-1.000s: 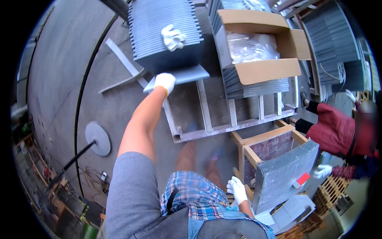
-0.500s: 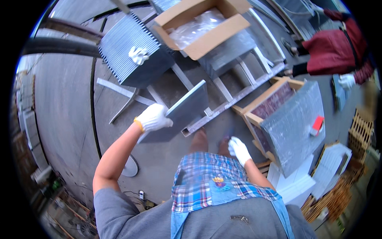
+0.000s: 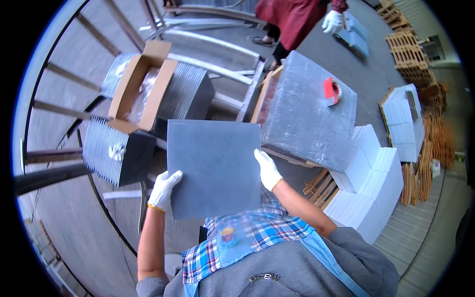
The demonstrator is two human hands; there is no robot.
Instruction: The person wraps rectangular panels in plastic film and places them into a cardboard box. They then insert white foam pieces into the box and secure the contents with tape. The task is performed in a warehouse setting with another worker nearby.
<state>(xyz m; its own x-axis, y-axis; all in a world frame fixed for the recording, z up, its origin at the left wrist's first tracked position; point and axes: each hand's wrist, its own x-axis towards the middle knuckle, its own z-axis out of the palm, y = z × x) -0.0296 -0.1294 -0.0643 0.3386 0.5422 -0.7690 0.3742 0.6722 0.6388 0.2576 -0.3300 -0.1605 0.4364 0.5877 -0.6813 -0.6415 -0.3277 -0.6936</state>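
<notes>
A flat square grey panel (image 3: 214, 168) is held up in front of my apron, its broad face toward me. My left hand (image 3: 164, 190), in a white glove with a yellow cuff, grips the panel's left edge with the thumb on its face. At the opposite edge, my gloved right hand (image 3: 267, 171) is closed on the panel too, its fingers partly hidden behind it. Beyond the left hand stands a stack of similar grey panels (image 3: 140, 157) on edge, with a crumpled white glove-like bundle (image 3: 117, 152) on top.
An open cardboard box (image 3: 161, 94) with clear plastic inside rests over more stacked panels. To the right is a wooden-framed table with a grey top (image 3: 309, 119), bearing a red tape dispenser (image 3: 332, 91). White boxes (image 3: 368, 188) stand nearby. A person in a red apron (image 3: 297, 22) is beyond.
The panel has swung from edge-on at my left to face me. My right hand has come up and taken its right edge. The view has turned right.
</notes>
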